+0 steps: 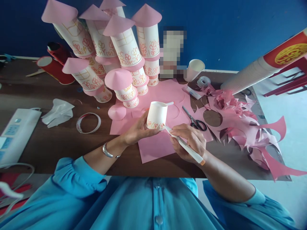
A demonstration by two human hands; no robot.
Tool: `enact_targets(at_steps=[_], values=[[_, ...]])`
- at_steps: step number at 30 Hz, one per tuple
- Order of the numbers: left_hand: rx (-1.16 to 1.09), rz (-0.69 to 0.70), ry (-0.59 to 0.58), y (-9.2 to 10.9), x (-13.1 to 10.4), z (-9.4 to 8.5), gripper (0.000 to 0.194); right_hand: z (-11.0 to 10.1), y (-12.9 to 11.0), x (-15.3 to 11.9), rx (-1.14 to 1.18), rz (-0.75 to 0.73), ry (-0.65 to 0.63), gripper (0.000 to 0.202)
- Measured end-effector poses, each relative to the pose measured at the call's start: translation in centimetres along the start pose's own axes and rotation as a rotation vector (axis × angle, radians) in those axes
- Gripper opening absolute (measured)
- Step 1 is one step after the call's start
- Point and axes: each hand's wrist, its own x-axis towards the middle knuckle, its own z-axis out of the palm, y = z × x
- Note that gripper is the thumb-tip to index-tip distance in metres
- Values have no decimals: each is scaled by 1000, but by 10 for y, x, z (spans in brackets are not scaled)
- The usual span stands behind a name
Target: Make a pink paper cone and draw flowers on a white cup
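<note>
A white paper cup (pixel 157 112), rim down or up I cannot tell, is gripped in my left hand (pixel 137 129). Orange flowers and green strokes run along the cup's lower edge. My right hand (pixel 189 140) is closed around a white marker (pixel 188 149) with an orange end, its tip at the cup's lower right edge. Beneath both hands lie sheets of pink paper (pixel 153 150). Black-handled scissors (pixel 195 120) rest just beyond my right hand. A small pink paper cone (pixel 117 112) sits left of the cup.
Decorated cup towers (pixel 127 48) with pink cone roofs stand at the back left. Pink paper scraps (pixel 249 127) cover the right side. A tape roll (pixel 88 123), a power strip (pixel 20 134), another paper cup (pixel 194 69) and a long white tube (pixel 251 75) are also on the table.
</note>
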Motion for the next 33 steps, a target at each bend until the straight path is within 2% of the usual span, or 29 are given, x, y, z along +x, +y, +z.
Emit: enact_targets(at_steps=[8, 23, 33], values=[[-38, -77, -43, 5, 1, 4, 54, -2, 0, -1, -3, -2, 1, 23], [-42, -89, -45, 5, 0, 4, 55, -3, -1, 1, -8, -18, -37, 15], [-46, -98, -37, 3, 0, 3, 65, -2, 0, 1, 13, -21, -41, 16]])
